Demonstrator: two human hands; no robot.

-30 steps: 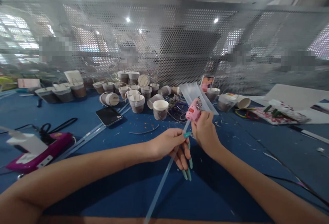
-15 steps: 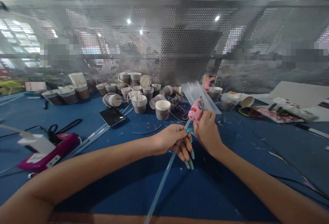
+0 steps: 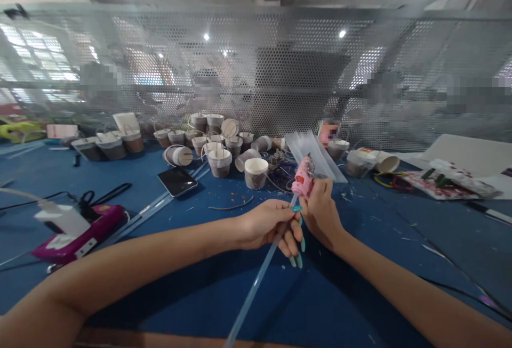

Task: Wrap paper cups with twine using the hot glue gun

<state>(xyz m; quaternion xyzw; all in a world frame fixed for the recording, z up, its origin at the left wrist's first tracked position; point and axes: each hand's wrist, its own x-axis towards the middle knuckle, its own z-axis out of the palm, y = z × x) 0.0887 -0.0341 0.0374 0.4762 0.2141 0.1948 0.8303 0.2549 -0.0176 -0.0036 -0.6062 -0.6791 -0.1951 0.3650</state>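
My right hand [image 3: 322, 209] is wrapped round a pink glue gun [image 3: 303, 178], whose nozzle points up and away from me. A long translucent glue stick [image 3: 256, 289] runs from the back of the gun down towards the table's front edge. My left hand [image 3: 276, 228] pinches that stick just behind the gun, thumb on top, with its long teal nails showing. Both hands are above the blue table [image 3: 192, 294]. Beyond them stands a white paper cup [image 3: 256, 173], apart from either hand.
Several small cups [image 3: 220, 162] with wire handles crowd the back. A phone [image 3: 177, 181] lies left of centre, near a magenta power strip [image 3: 80, 233]. Clear plastic sheets [image 3: 316, 156] lie behind the gun. A perforated metal screen [image 3: 224, 81] rises behind.
The glue gun has tilted more upright in my right hand. My left hand still pinches the stick. The whole view has shifted slightly.
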